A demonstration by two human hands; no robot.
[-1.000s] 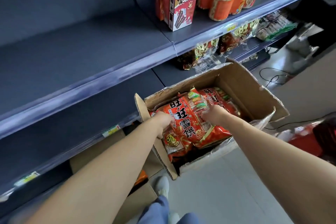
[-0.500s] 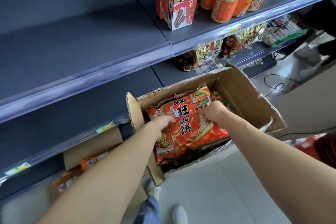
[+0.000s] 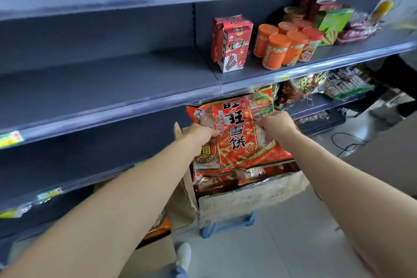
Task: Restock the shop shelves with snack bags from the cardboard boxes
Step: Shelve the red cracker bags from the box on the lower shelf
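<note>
Above the box (image 3: 248,198), both hands' grip (image 3: 203,135) on bag (image 3: 237,140)

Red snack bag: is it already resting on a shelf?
No, both the left hand and right hand hold the red snack bag above the cardboard box.

A big red snack bag (image 3: 234,135) with bold black characters and a clear window showing pale crackers is held tilted, top edge up near the front lip of the grey shelf (image 3: 108,88), which is bare on its left part. It sits above the open cardboard box (image 3: 248,198), whose left flap stands up. More red bags (image 3: 237,176) lie packed flat inside the box. The left hand (image 3: 199,135) pinches its left edge, the right hand (image 3: 276,123) its upper right
</note>
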